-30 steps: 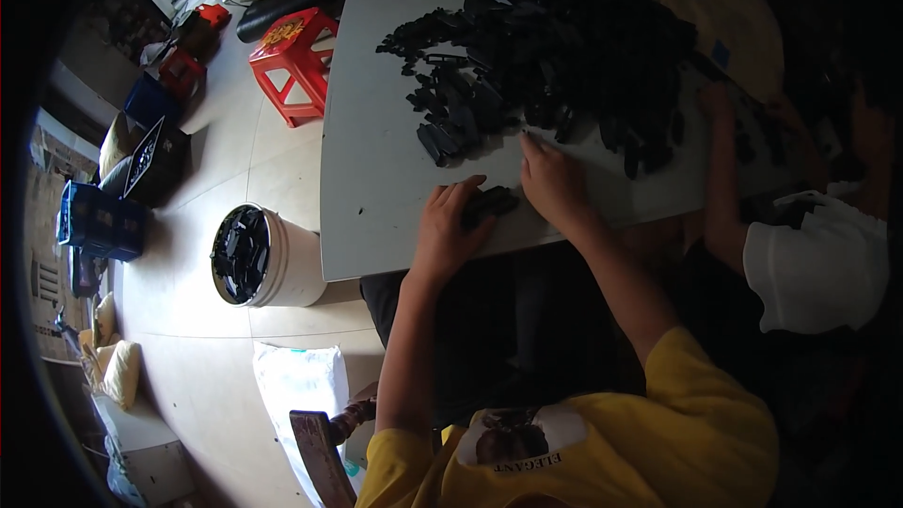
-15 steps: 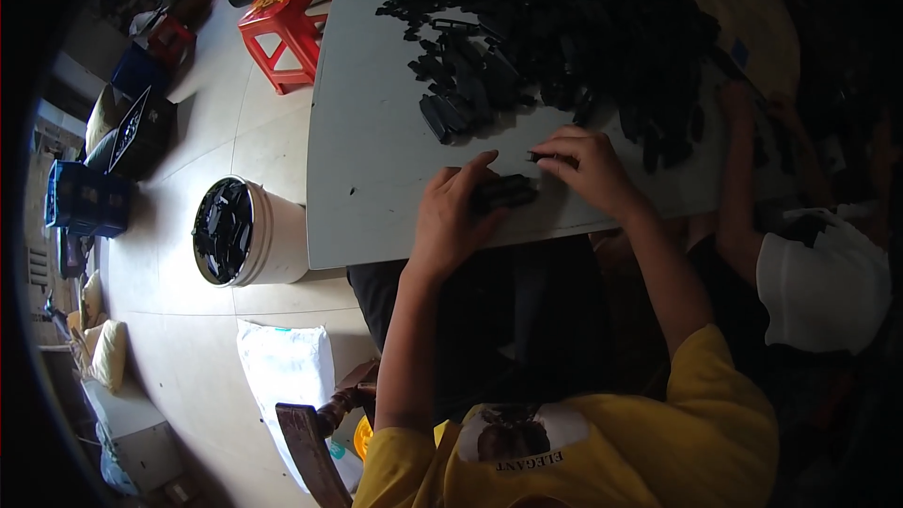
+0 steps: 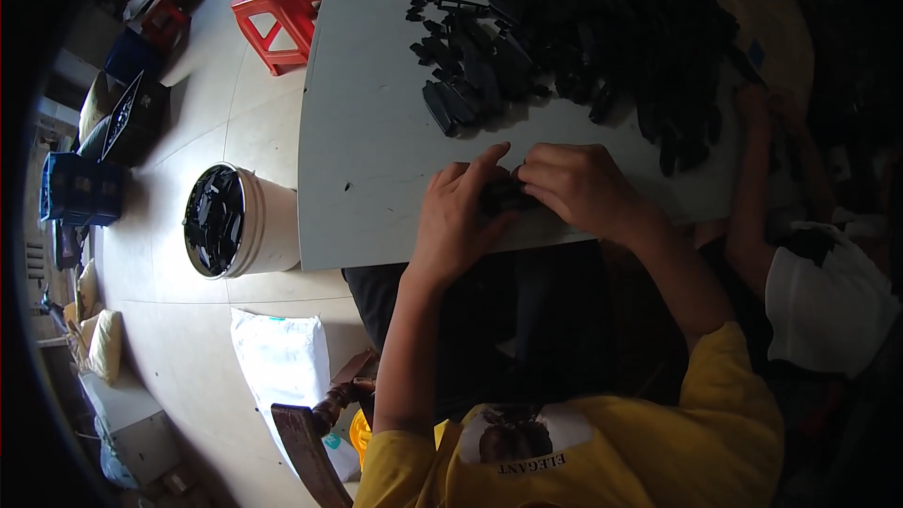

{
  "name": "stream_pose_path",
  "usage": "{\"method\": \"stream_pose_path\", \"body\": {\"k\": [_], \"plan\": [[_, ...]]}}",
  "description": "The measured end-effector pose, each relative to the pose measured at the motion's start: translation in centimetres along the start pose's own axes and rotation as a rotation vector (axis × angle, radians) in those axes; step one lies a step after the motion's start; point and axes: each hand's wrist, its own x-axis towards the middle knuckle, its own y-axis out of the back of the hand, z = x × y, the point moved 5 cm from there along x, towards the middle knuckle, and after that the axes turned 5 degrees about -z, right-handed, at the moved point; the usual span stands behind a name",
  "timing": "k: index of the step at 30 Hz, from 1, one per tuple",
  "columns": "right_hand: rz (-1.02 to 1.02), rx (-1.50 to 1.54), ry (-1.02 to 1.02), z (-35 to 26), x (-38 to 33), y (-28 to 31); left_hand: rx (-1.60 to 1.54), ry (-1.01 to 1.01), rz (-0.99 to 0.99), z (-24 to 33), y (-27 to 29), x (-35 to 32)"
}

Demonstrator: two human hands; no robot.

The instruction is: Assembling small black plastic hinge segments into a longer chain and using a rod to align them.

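Observation:
My left hand point(image 3: 456, 216) is curled around a dark block of black plastic pieces point(image 3: 503, 196) at the table's near edge, its thumb and fingers on either side. My right hand point(image 3: 588, 190) meets the far right end of that block, fingertips pinched together. Whatever lies in that pinch is hidden by the fingers. Beyond both hands spreads a big heap of black plastic pieces point(image 3: 602, 47), long and narrow, on the pale table point(image 3: 353, 141).
Left of the table stands a white bucket point(image 3: 273, 230) filled with black pieces. A red stool point(image 3: 280, 14) is farther back. Near my chair point(image 3: 301, 442) lies a white sack point(image 3: 282, 348). Another person's hand point(image 3: 752, 102) works at the heap's right side.
My right hand has moved left and down with a small dark piece, from beside the block onto it. My left hand keeps its hold. The whole view has shifted slightly.

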Motion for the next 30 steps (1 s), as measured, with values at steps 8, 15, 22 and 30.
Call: {"method": "stream_pose_path", "body": {"k": [8,15,22,30], "plan": [[-0.136,0.033,-0.139,0.9,0.9,-0.3,0.043,0.000,-0.004,0.2,-0.1,0.0],[-0.304,0.085,-0.241,0.6,2.8,-1.0,0.028,0.015,-0.012,0.4,0.0,0.0],[-0.292,0.062,-0.256,1.6,2.7,-1.5,0.047,-0.019,0.002,-0.5,-0.1,-0.4],[0.406,-0.084,-0.384,8.0,2.9,-1.6,0.137,-0.055,0.029,0.9,-0.2,-0.3]]}}
